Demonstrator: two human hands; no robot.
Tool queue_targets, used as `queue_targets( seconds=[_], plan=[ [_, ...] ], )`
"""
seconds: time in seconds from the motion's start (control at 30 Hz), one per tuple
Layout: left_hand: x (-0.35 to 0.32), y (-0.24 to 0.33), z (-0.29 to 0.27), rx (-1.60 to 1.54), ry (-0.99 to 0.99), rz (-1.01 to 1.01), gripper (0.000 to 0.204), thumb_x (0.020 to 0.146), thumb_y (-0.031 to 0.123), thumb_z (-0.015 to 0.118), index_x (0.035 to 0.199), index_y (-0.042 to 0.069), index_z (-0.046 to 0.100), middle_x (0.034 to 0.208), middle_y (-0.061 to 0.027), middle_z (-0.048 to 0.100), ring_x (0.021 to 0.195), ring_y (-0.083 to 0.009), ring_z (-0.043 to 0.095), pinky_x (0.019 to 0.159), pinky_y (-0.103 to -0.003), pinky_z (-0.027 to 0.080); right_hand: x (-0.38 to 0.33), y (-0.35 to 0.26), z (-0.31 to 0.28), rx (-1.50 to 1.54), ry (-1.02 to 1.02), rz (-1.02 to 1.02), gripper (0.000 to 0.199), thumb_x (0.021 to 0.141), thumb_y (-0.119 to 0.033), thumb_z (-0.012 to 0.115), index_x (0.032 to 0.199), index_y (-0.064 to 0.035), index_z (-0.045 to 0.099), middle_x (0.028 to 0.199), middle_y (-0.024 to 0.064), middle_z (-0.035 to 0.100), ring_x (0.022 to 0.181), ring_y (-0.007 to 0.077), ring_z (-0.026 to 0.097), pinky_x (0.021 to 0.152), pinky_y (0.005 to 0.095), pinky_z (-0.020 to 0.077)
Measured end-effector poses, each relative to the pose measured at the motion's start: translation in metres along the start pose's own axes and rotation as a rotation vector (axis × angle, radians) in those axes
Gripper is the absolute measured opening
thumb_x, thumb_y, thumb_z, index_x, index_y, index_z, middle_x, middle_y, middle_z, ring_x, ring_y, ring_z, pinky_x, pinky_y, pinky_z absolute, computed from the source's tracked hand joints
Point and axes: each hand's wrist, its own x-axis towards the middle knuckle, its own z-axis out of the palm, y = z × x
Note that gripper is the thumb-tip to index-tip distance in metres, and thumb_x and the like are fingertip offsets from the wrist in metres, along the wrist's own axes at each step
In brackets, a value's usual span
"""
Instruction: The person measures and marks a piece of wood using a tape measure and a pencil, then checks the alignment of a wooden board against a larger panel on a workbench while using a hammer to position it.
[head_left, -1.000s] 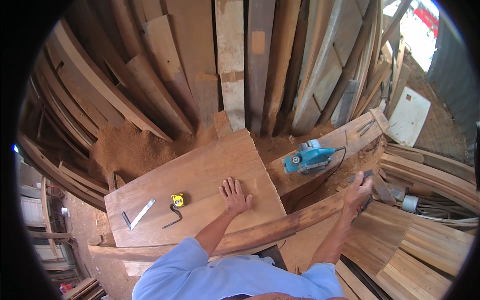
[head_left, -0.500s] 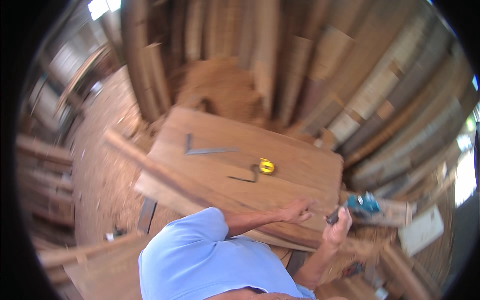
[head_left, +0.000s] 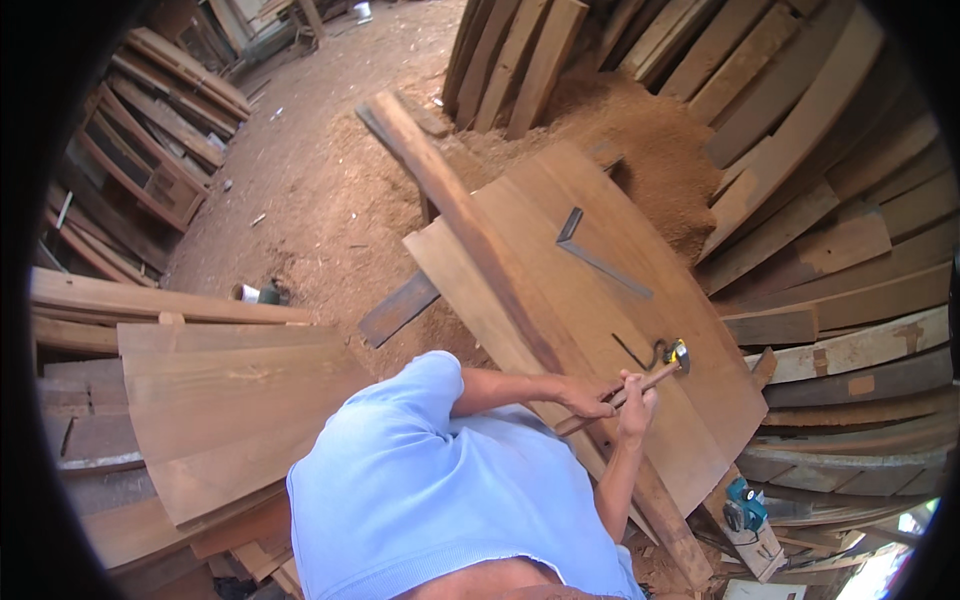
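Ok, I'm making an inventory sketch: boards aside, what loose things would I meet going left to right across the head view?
Nearer white container, farther white container, L-shaped square, yellow tape measure, blue power planer. Omitted for overlapping spans: the wooden-handled tool in the right hand, the black strip by the tape measure.

A person's right grip (head_left: 637, 402) holds a wooden-handled tool (head_left: 657, 377) beside the left grip (head_left: 588, 396), above a wooden panel (head_left: 600, 325) bearing a yellow tape measure (head_left: 673, 352) and angled square (head_left: 610, 270).
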Motion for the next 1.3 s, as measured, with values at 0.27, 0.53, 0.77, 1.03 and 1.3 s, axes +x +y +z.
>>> queue_targets(
  seconds=[0.27,0.53,0.77,1.03,1.3],
  plan=[
    [-0.061,-0.14,-0.02,-0.519,0.257,-0.534,0.05,0.097,0.037,0.052,0.13,0.0,0.048,0.124,-0.0179,0.058,0.099,-0.0262,0.06,0.086,-0.037,0.051,0.01,0.052,-0.014,-0.94,0.104,0.207,0.03,0.082,-0.021,0.065,0.093,0.0069,0.062,0.094,0.0284,0.066,0.094,0.0419,0.065,0.082,0.0481,0.0493],
    [-0.058,-0.146,-0.006,-1.171,0.481,-0.587,0.074,0.099,0.043,0.041,0.148,-0.008,0.02,0.149,-0.0307,0.033,0.138,-0.0387,0.036,0.116,-0.046,0.03,0.002,0.078,-0.029,-1.018,0.067,0.179,0.035,0.081,-0.026,0.063,0.096,0.0057,0.064,0.098,0.0293,0.065,0.097,0.0455,0.063,0.086,0.0515,0.0474],
    [-0.025,-0.144,-0.011,-1.443,0.692,-0.647,0.082,0.093,0.048,0.053,0.142,-0.008,0.019,0.149,-0.0347,0.024,0.139,-0.0461,0.031,0.117,-0.05,0.026,0.005,0.075,-0.032,-1.031,-0.001,0.171,0.039,0.084,-0.03,0.06,0.097,0.0064,0.063,0.099,0.0311,0.065,0.099,0.0464,0.062,0.086,0.0515,0.0471],
    [-0.04,-0.161,-0.004,-1.441,0.678,-0.263,0.052,0.091,0.042,0.064,0.123,0.004,0.049,0.124,-0.017,0.056,0.117,-0.033,0.054,0.103,-0.047,0.044,0.004,0.059,-0.031,-0.812,-0.197,0.208,0.037,0.085,-0.032,0.062,0.088,0.0049,0.063,0.076,0.0184,0.064,0.075,0.0294,0.064,0.067,0.0424,0.0482],
    [-0.053,-0.146,-0.051,-1.131,0.779,-0.253,0.029,0.094,0.025,0.062,0.118,0.01,0.056,0.106,-0.0071,0.063,0.092,-0.0248,0.065,0.083,-0.048,0.057,-0.018,0.035,0.007,-0.759,-0.25,0.158,0.032,0.083,-0.028,0.063,0.086,0.004,0.064,0.072,0.0172,0.062,0.072,0.0278,0.063,0.067,0.0424,0.0474]
  ],
)
